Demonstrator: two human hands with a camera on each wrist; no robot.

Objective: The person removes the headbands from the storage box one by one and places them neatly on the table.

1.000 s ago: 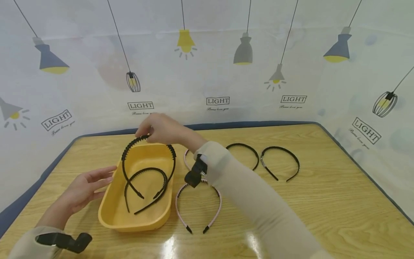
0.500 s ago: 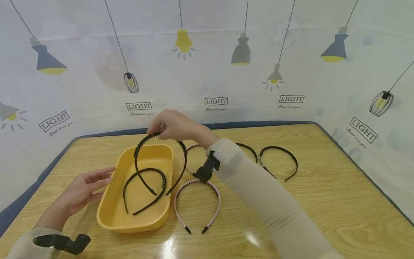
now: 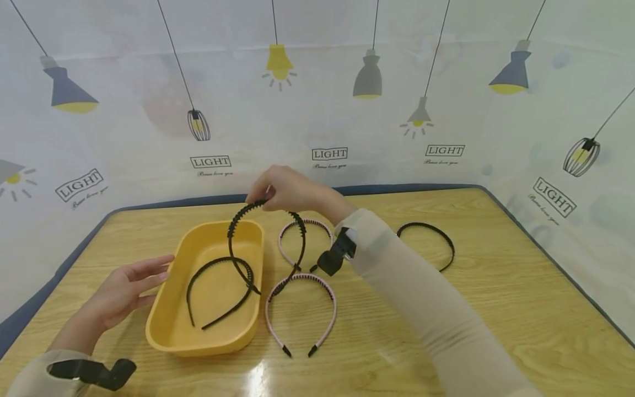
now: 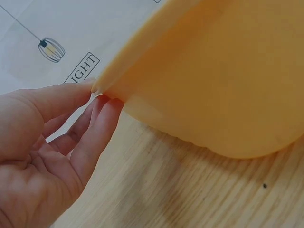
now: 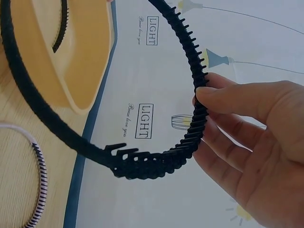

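Observation:
My right hand point(image 3: 292, 190) pinches the top of a black toothed headband point(image 5: 142, 166) between thumb and fingers. It hangs upright above the right edge of a yellow plastic tray point(image 3: 203, 348), its ends overlapping the tray rim and a pink headband in the head view. Straight fingers of my left hand point(image 3: 121, 292) touch the tray's left rim, with the thumb at the lip and the fingertips just under it. Inside the tray lies a thinner black headband point(image 3: 188, 300).
Right of the tray, a near pink headband point(image 3: 334, 314) and a far pink headband point(image 3: 281, 242) lie on the wooden table point(image 3: 521, 309). Farther right is another black headband point(image 3: 452, 248), partly behind my right sleeve. A lamp-printed cloth point(image 3: 297, 121) stands behind.
My right hand has carried the black toothed headband rightward, from over the tray's middle to past its right edge. The left hand stays at the rim. My right sleeve now covers a black headband.

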